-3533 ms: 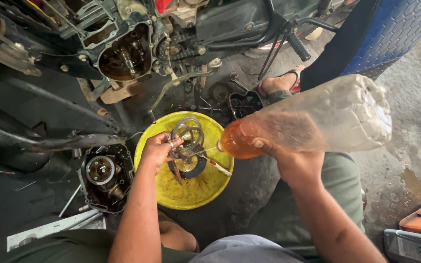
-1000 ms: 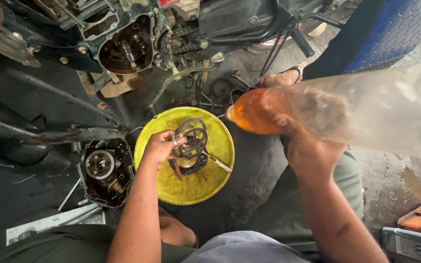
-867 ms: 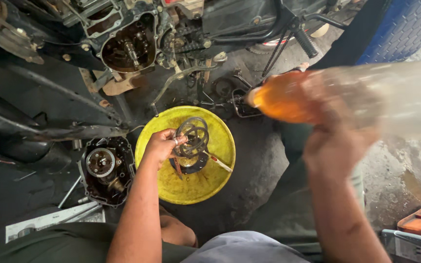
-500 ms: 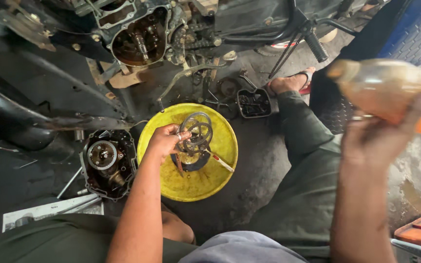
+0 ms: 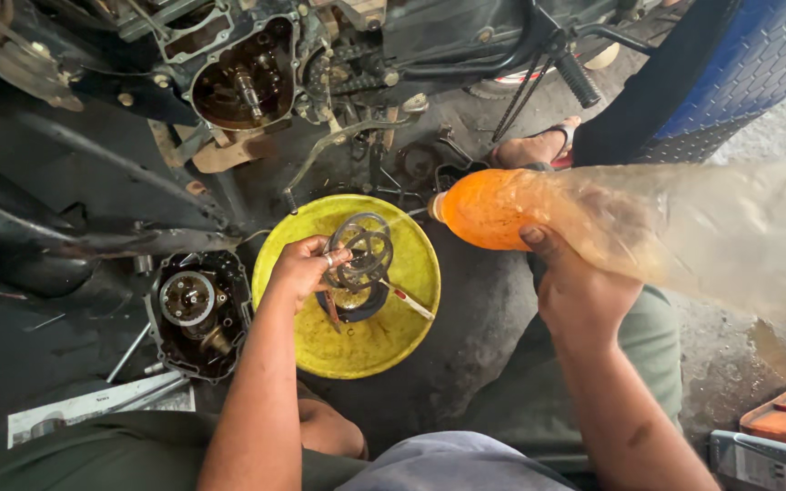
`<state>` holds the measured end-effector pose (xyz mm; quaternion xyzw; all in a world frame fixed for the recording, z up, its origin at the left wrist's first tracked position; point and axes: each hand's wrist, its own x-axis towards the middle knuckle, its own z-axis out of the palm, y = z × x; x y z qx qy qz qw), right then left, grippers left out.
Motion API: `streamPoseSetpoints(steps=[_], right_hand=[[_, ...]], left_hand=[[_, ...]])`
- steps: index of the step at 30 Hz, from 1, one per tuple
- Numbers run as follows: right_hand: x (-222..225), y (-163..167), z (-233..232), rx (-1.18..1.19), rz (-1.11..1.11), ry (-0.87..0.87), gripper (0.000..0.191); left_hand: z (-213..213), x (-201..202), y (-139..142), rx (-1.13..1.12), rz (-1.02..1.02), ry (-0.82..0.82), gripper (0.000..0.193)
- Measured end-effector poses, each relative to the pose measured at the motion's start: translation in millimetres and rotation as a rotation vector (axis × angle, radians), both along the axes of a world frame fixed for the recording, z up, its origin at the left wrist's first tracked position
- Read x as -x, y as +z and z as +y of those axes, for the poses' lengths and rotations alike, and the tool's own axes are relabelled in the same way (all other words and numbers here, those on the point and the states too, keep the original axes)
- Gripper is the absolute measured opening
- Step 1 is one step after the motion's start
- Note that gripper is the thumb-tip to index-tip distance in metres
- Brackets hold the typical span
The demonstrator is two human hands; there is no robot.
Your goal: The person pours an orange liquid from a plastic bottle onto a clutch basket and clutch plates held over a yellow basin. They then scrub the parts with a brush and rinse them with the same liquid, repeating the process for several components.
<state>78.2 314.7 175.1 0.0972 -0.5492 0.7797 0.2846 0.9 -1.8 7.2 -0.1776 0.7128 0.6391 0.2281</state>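
- Clutch plates (image 5: pixel 363 250), a stack of ring-shaped metal discs, are held tilted over the yellow basin (image 5: pixel 411 273), seemingly so that liquid falling on them drains into it.
- The left hand (image 5: pixel 297 271) has its fingers (image 5: pixel 327 261) clenched on the near edge of the rings, leaving their faces exposed.
- The right hand (image 5: pixel 579 291) grips a clear plastic bottle (image 5: pixel 593 223) from below, fingers wrapped around its body; it lies nearly level, neck aimed at the rings, orange liquid pooled at the mouth and a thin stream reaching across.
- A detached engine cover (image 5: pixel 195 309) lies on the floor beside the basin.
- Farther off, the open engine case (image 5: pixel 246 77) shows its gears.
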Motion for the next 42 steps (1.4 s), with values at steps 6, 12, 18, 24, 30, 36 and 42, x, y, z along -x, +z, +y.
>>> streamPoseSetpoints(steps=[6,12,18,24,30,36,42], right_hand=[[-7,7,-5,0.056,-0.042,0.062,0.053],[-5,16,3,-0.051,-0.008,0.029,0.053],[-9,18,-1,0.003,-0.067,0.096,0.052],[-14,22,-9,0.062,-0.036,0.242,0.052],[-16,25,-12,0.056,-0.103,0.259,0.058],[-16,22,-12,0.007,-0.063,0.305,0.055],[-16,22,-15,-0.020,-0.071,0.288,0.057]], left_hand=[[1,0,0,-0.045,-0.009,0.009,0.019],[-1,1,2,-0.002,-0.012,-0.005,0.019],[-1,2,1,-0.036,-0.016,0.018,0.017],[0,1,4,-0.048,-0.013,0.016,0.016],[0,1,6,-0.020,-0.021,0.013,0.015],[-2,2,2,-0.075,-0.019,0.043,0.016],[-1,3,1,-0.074,-0.020,0.029,0.015]])
